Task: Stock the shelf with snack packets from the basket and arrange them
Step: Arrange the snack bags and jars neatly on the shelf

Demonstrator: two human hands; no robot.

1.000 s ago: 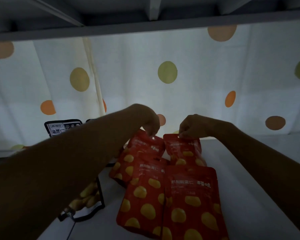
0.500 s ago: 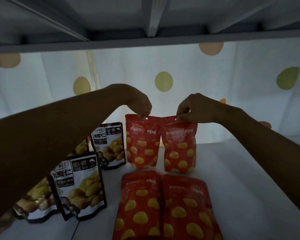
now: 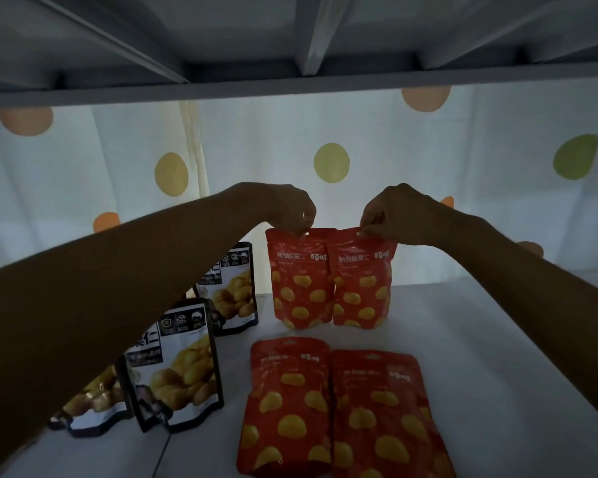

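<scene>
I pinch the top edge of one red packet (image 3: 301,281) with my left hand (image 3: 290,210) and its neighbour (image 3: 361,284) with my right hand (image 3: 390,215), keeping both upright, side by side at the shelf (image 3: 463,339) back.

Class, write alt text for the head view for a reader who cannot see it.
The left hand and right hand each pinch the top of one of two upright red packets on a white shelf. Two front packets, also red, sit nearer; black packets stand at left.
</scene>
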